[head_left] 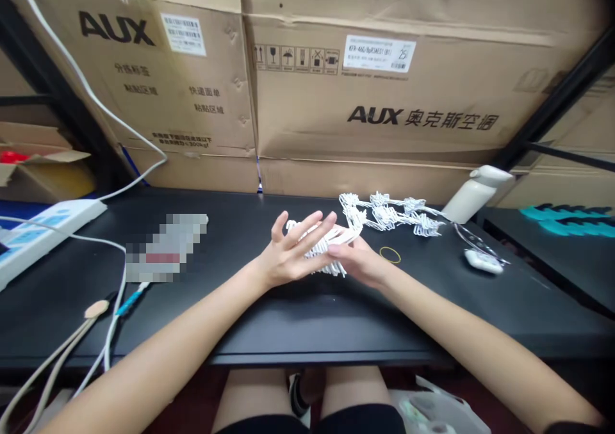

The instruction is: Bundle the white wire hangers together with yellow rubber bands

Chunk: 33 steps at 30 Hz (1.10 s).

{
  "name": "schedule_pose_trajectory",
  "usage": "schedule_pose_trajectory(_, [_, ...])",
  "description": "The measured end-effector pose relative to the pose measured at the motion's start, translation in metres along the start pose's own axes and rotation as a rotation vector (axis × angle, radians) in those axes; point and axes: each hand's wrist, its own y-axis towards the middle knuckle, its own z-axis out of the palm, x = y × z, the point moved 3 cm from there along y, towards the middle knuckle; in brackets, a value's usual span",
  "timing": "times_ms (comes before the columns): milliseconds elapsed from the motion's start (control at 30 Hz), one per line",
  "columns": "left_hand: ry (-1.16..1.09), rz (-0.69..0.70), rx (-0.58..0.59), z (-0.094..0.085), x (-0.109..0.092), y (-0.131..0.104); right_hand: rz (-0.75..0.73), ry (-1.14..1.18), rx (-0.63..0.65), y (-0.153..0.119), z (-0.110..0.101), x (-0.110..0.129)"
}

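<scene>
A bundle of thin white strands (335, 269), like short cables or ties, sits between my two hands above the black table. My left hand (287, 256) lies over its left side with the fingers stretched out and apart. From the right, my right hand (364, 262) holds the bundle, thumb on top; its other fingers are mostly hidden. Behind the hands, several more white bundles (385, 217) lie in two rows, joined by strands. A yellow rubber band (381, 253) rests to the right of my right hand.
Cardboard boxes (307, 127) stand behind the black table (336, 331). On the right are a pale bottle (473, 198), thin-framed glasses (468, 237) and a small white object (483, 261). On the left lie a white power strip (52, 226), cables and a pixelated item (168, 245).
</scene>
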Motion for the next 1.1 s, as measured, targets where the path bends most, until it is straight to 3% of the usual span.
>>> schedule_pose_trajectory(100, [-0.005,-0.056,-0.002,0.002,0.001,-0.002,-0.072,-0.016,-0.116,0.0,0.002,-0.005])
schedule_pose_trajectory(267, [-0.081,-0.087,0.033,0.001,0.003,-0.003,-0.157,-0.077,-0.146,-0.001,0.01,-0.007])
schedule_pose_trajectory(400, [-0.192,-0.07,0.053,0.0,0.005,-0.004,-0.223,-0.158,-0.201,-0.003,0.006,-0.011])
schedule_pose_trajectory(500, [-0.333,-0.135,0.082,0.002,0.006,-0.005,-0.246,-0.215,-0.189,-0.003,0.002,-0.015])
schedule_pose_trajectory(567, [-0.453,-0.284,0.111,0.005,0.008,-0.006,-0.241,-0.267,-0.154,-0.003,-0.001,-0.016])
schedule_pose_trajectory(633, [-0.555,-0.571,0.146,0.009,0.015,-0.008,-0.24,-0.291,-0.151,-0.001,-0.005,-0.016])
schedule_pose_trajectory(767, [-0.869,-1.307,0.119,0.02,0.032,-0.018,-0.27,-0.268,-0.401,0.005,-0.022,-0.01])
schedule_pose_trajectory(833, [-1.125,-1.537,0.101,0.026,0.037,-0.022,-0.276,-0.261,-0.54,0.007,-0.03,-0.007])
schedule_pose_trajectory(967, [-1.443,-1.772,0.276,0.032,0.037,-0.029,-0.302,-0.337,-0.665,0.008,-0.037,-0.003])
schedule_pose_trajectory(1100, [-1.516,-1.786,0.519,0.032,0.029,-0.033,-0.324,-0.501,-0.593,0.008,-0.036,-0.001])
